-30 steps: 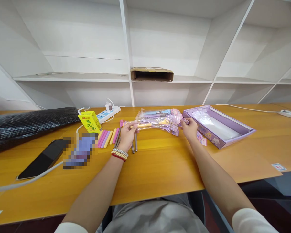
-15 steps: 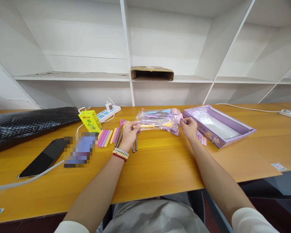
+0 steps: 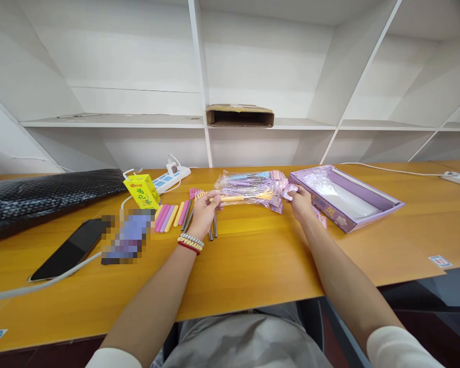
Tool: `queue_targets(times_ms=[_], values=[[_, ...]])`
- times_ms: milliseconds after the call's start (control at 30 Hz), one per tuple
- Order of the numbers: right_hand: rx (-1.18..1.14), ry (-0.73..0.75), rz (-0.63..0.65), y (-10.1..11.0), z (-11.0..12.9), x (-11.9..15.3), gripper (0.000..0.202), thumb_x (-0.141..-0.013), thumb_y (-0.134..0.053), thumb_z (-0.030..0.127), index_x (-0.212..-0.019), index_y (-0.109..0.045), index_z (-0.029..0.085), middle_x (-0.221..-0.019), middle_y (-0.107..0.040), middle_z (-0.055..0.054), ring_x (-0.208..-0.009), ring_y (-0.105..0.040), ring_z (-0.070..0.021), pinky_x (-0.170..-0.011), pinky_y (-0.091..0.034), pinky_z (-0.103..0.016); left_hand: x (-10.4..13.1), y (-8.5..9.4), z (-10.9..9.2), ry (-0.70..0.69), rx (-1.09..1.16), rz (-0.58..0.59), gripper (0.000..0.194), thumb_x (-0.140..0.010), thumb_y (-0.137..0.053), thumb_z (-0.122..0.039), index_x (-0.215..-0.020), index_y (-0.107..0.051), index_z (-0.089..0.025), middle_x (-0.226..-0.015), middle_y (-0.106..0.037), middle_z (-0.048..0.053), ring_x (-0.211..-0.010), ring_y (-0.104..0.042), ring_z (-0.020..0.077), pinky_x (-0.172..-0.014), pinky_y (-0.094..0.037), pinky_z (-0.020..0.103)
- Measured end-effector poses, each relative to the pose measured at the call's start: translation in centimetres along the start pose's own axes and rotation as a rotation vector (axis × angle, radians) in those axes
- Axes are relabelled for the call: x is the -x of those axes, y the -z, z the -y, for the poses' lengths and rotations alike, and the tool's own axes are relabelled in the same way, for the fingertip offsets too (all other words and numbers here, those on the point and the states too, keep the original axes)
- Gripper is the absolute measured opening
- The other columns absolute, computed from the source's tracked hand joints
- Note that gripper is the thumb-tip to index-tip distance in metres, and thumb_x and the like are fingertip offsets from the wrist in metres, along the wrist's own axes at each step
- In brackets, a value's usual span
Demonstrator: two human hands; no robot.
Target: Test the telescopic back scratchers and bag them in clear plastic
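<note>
My left hand (image 3: pixel 205 212) is closed in a pinch on the left end of a clear plastic bag holding a yellow back scratcher (image 3: pixel 232 199). Its yellow claw-shaped head (image 3: pixel 266 194) points right. At the bag's other end, my right hand (image 3: pixel 301 202) pinches a small pink-purple label card (image 3: pixel 290 191). Behind lies a pile of bagged back scratchers (image 3: pixel 249 180) in purple and blue. Dark metal rods (image 3: pixel 215 226) and a pink claw-shaped head (image 3: pixel 192 192) lie beside my left hand, which partly hides them.
Coloured handles (image 3: pixel 169 219) lie in a row at left, near a yellow drink carton (image 3: pixel 142 191), a power strip (image 3: pixel 172 179) and a black phone (image 3: pixel 71 250). A purple open box (image 3: pixel 347 199) stands at right. A cardboard box (image 3: pixel 240 116) sits on the white shelf.
My right hand has turned the label card, so more of its pale face shows. The left hand and the bagged yellow back scratcher have stayed nearly still.
</note>
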State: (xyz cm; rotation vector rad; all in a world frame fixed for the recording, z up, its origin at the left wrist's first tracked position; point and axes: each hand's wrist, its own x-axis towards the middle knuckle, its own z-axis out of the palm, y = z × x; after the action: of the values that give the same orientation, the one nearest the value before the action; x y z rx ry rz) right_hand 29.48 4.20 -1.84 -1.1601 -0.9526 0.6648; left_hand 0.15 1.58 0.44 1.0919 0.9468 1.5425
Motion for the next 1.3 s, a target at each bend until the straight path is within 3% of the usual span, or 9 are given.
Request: queue_targets(times_ms=[200,433,667,900,1033,1200,1300], values=[[-0.020,-0.107,0.059,0.3,0.8,0.4,0.034,-0.051,-0.062,0.023,-0.084,-0.061,0.014,-0.075,-0.065,-0.004,-0.060,-0.057,-0.0141,-0.050,-0.046,-0.026,0.0,0.1,0.0,0.004,-0.002,-0.020,0.028,-0.060,-0.073,-0.032,-0.079,-0.063,-0.014,-0.068,-0.057,0.000,-0.062,-0.054,0.0107,-0.059,-0.047,0.026],[0.031,-0.110,0.005,0.6,1.2,0.4,0.030,-0.047,-0.068,0.020,-0.076,-0.061,0.014,-0.067,-0.065,-0.003,-0.057,-0.058,-0.0141,-0.052,-0.045,-0.025,0.1,0.0,-0.2,0.007,-0.004,-0.013,0.026,-0.061,-0.072,-0.032,-0.079,-0.064,-0.015,-0.069,-0.056,0.000,-0.063,-0.053,0.0112,-0.060,-0.047,0.027],[-0.045,-0.106,-0.050,0.9,0.3,-0.3,0.041,-0.037,-0.077,0.016,-0.071,-0.054,0.016,-0.060,-0.059,0.003,-0.053,-0.059,-0.0149,-0.051,-0.049,-0.028,0.0,0.0,-0.2,-0.003,-0.006,-0.020,0.028,-0.059,-0.073,-0.032,-0.078,-0.064,-0.014,-0.070,-0.057,0.001,-0.063,-0.053,0.0113,-0.059,-0.046,0.027],[-0.133,-0.159,0.076,0.8,1.0,0.1,0.048,-0.032,-0.082,0.013,-0.071,-0.053,0.017,-0.053,-0.053,0.007,-0.049,-0.056,-0.0120,-0.051,-0.051,-0.028,-0.1,0.1,0.1,0.015,0.005,-0.023,0.029,-0.060,-0.073,-0.032,-0.081,-0.065,-0.014,-0.069,-0.057,0.001,-0.062,-0.053,0.0117,-0.061,-0.046,0.028],[-0.126,-0.171,0.163,0.7,1.4,0.5,0.046,-0.036,-0.084,0.020,-0.074,-0.058,0.017,-0.049,-0.049,0.008,-0.048,-0.053,-0.0107,-0.051,-0.049,-0.027,0.0,0.1,0.1,0.026,0.006,-0.024,0.029,-0.061,-0.073,-0.031,-0.082,-0.064,-0.014,-0.068,-0.058,0.001,-0.062,-0.054,0.0116,-0.060,-0.046,0.027],[-0.186,-0.205,0.360,0.4,2.3,1.2,0.036,-0.050,-0.079,0.030,-0.079,-0.064,0.016,-0.073,-0.064,-0.001,-0.063,-0.058,-0.0128,-0.057,-0.048,-0.026,0.1,0.1,-0.2,0.051,0.027,-0.016,0.027,-0.062,-0.072,-0.032,-0.080,-0.063,-0.014,-0.069,-0.059,0.001,-0.061,-0.055,0.0105,-0.059,-0.046,0.025],[-0.246,-0.236,0.374,0.4,2.8,1.4,0.028,-0.054,-0.076,0.026,-0.078,-0.065,0.017,-0.077,-0.064,-0.002,-0.067,-0.058,-0.0134,-0.057,-0.049,-0.026,0.1,0.0,-0.3,0.056,0.046,-0.017,0.025,-0.062,-0.073,-0.031,-0.078,-0.062,-0.014,-0.068,-0.058,0.000,-0.062,-0.056,0.0101,-0.058,-0.047,0.024]])
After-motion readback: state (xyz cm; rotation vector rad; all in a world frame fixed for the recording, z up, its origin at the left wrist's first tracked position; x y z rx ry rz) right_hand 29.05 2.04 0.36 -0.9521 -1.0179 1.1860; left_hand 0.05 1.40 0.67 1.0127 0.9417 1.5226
